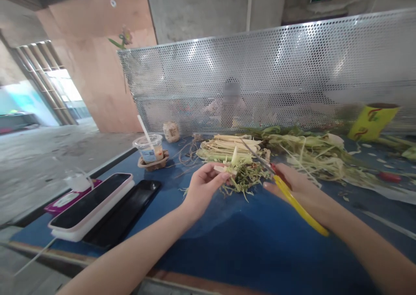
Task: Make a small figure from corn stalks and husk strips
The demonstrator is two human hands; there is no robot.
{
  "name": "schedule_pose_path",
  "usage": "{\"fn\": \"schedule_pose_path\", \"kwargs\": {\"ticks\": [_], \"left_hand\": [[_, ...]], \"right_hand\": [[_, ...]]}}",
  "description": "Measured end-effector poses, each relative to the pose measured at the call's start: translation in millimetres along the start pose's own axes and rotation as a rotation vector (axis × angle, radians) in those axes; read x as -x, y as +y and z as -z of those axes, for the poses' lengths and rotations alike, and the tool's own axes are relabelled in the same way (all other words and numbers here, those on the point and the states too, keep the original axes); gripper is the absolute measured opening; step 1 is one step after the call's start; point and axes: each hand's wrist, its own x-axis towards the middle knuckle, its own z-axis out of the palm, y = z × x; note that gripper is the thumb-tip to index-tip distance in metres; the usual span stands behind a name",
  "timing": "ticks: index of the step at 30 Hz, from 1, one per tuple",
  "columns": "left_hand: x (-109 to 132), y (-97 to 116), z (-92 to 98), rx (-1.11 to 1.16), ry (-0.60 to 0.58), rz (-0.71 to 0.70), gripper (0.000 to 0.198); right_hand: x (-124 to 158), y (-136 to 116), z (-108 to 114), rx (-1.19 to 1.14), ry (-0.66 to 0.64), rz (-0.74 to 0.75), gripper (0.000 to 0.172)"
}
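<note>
Pinching pale plant piece in left hand; gripping scissors right of it in right hand, slanting forward-left.

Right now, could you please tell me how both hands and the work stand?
Left hand holding a pale plant piece. Right hand gripping a yellow-handled tool. Green scraps heaped close by, between the hands.

The left hand holds a pale piece, the right hand holds a tool (it is partly yellow) — and beyond them, on the blue table, lie husks.
</note>
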Motion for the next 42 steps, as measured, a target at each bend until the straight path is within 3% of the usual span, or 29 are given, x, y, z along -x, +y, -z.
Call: {"fn": "schedule_pose_path", "kwargs": {"ticks": [7, 13, 22, 32, 42], "left_hand": [[-4, 0, 6.2, -0.01, 0.049, -0.03, 0.019], [-6, -1, 8.7, 0.02, 0.112, -0.11, 0.014], [0, 3, -0.6, -0.136, -0.033, -0.019, 0.019], [-1, 2, -1.7, -0.165, -0.004, -0.035, 0.017], [0, 2, -2.6, -0.162, -0.025, -0.053, 0.014]], "right_hand": [[3, 13, -5, -0.038, -0.239, -0.007, 0.032], [5, 11, -2, -0.055, -0.268, -0.037, 0.028], [10, -1, -7, -0.036, -0.235, -0.038, 0.029], [6, 7, -6, 0.023, -0.332, -0.052, 0.031], [7, 8, -9, 0.013, -0.319, -0.051, 0.03]]}}
